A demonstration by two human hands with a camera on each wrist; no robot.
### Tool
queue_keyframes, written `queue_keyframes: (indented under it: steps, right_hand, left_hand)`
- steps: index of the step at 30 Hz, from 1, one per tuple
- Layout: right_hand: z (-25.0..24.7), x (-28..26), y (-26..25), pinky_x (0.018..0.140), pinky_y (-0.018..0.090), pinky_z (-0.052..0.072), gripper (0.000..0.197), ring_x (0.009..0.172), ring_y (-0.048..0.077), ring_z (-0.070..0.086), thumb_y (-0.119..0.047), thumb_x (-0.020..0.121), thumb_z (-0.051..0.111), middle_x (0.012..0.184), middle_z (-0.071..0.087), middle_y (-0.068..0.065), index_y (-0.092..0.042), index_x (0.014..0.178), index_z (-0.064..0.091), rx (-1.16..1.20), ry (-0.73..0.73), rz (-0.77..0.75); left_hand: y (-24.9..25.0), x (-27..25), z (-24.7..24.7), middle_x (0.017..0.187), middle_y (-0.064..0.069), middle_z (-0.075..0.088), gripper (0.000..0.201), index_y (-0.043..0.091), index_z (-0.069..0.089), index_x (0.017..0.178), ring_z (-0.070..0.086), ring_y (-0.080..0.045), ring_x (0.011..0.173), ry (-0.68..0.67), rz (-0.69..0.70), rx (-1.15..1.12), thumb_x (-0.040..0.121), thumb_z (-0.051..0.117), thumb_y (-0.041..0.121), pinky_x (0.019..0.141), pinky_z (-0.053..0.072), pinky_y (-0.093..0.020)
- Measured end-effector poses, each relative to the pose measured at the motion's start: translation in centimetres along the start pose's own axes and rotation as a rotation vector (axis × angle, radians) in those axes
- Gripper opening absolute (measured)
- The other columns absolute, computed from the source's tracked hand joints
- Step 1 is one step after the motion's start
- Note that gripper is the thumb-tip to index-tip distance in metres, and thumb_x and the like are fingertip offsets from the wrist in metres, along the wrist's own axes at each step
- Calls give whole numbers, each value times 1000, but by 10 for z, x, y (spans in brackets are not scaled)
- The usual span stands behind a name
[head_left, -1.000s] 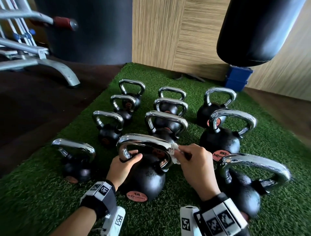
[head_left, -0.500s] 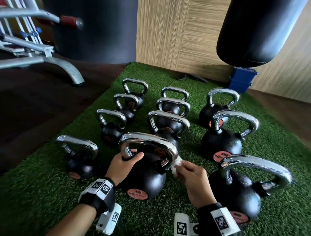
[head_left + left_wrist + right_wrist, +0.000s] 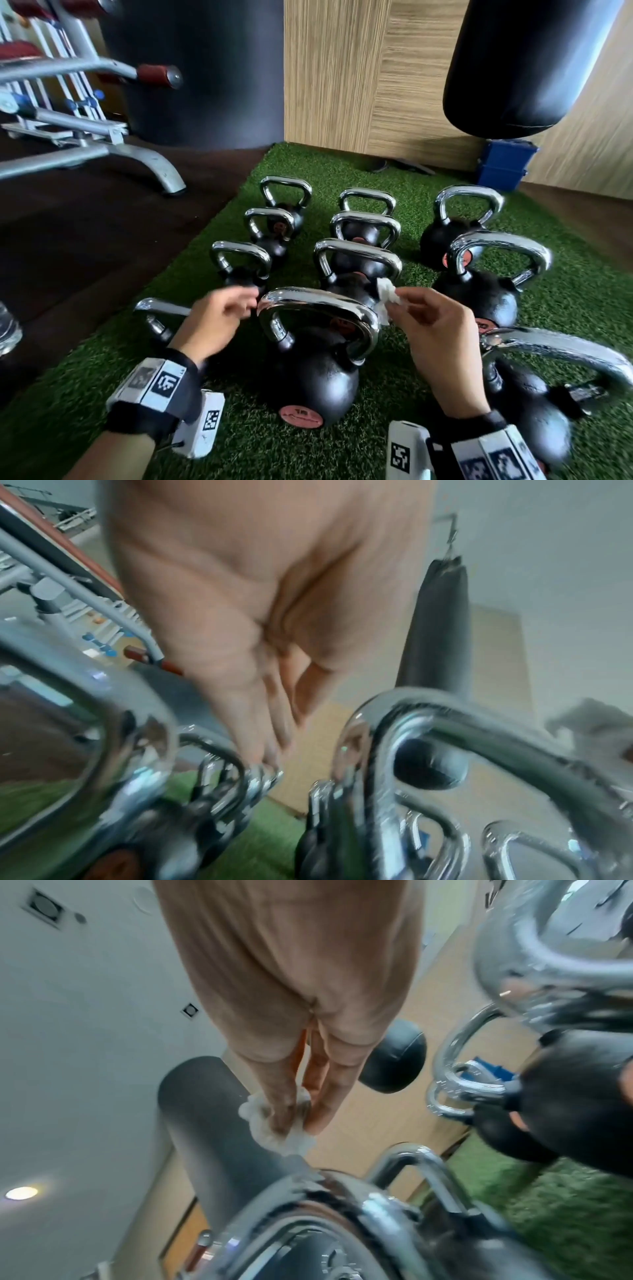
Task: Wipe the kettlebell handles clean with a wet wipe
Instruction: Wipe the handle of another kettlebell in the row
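My right hand (image 3: 442, 329) pinches a crumpled white wipe (image 3: 387, 294) just above the right end of the nearest kettlebell's chrome handle (image 3: 318, 303) on the green turf (image 3: 394, 383); my left hand (image 3: 212, 322), fingers loose and empty, hovers beside the handle's left end.

Three cams on one person: one on the head, one under each wrist.

Head cam looks forward and down from above at rows of kettlebells (image 3: 308, 359) on the green turf (image 3: 394, 394), both hands in shot. Left wrist cam sits low, right under the left hand (image 3: 260, 631), facing along the fingers and up toward the ceiling, chrome handles very near. Right wrist cam does likewise under the right hand (image 3: 294, 1001). All three share the nearest chrome handle (image 3: 318, 303) and the hanging punching bag (image 3: 524, 65).
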State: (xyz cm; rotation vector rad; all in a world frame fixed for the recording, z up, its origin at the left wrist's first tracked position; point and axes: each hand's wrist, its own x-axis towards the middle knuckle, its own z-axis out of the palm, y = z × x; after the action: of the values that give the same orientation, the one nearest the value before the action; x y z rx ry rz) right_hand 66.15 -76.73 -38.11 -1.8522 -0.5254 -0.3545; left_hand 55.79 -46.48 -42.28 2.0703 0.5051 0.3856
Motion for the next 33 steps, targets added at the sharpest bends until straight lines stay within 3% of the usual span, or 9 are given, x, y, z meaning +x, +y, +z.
queue_keyframes:
  steps: [2,5,9,14,17,21,26,30,33]
  right_hand:
    - [4,4,-25,70,27,60,18,77,5,73,-17,76,85,87,74,-12,-28,88,79,86,-77,-72]
    - [14,5,-57,70,24,60,18,77,6,73,-14,75,85,86,75,-12,-24,88,79,147,-165,-170]
    - [26,5,-80,65,25,58,20,70,7,71,-18,71,89,77,75,-11,-23,83,74,144,-174,-245]
    - [34,7,-84,60,21,51,25,65,10,64,-14,71,88,71,67,-8,-20,77,64,75,-113,-300]
    - [36,11,-77,58,21,50,30,66,11,61,-12,70,87,74,64,-6,-22,82,62,32,-115,-300]
    - [27,13,-45,71,21,54,51,87,8,64,-5,71,80,94,63,-8,-29,110,57,16,-179,-288]
    - [26,1,22,81,28,54,75,98,11,67,-6,64,87,107,66,-7,-36,121,48,1,-408,132]
    - [45,-17,57,85,36,58,58,89,14,74,-17,57,96,97,78,3,-21,107,66,127,-538,357]
    - [56,-28,68,70,25,54,34,72,2,72,-25,55,98,77,77,-9,-16,77,74,0,-429,330]
  left_hand:
    - [26,-6,-8,107,4,78,22,35,72,112,75,-12,100,228,186,-204,101,62,20,91,60,-33]
    - [70,-19,-3,113,-3,78,28,23,76,117,74,-20,107,38,282,-576,95,64,35,87,60,-27]
    - [92,-27,13,118,-10,76,39,4,74,118,72,-30,112,-151,250,-679,87,66,26,89,61,-31]
    - [91,-33,13,117,-12,75,31,13,78,115,73,-27,109,-291,317,-790,86,76,23,90,59,-28]
    - [90,-31,11,117,-6,76,31,6,74,121,73,-21,110,-220,396,-640,90,75,8,90,57,-21]
    - [89,-30,14,111,11,77,24,14,78,112,75,-8,102,16,511,-332,90,74,5,85,58,-19]
    - [90,-31,30,119,8,75,26,16,79,113,68,8,107,125,642,67,88,73,12,93,57,-21]
    - [97,-35,44,112,6,78,25,23,81,109,69,1,108,142,683,248,90,65,20,89,58,-26]
    - [95,-35,38,99,4,79,33,18,82,96,72,-11,96,168,635,298,92,53,34,81,59,-32]
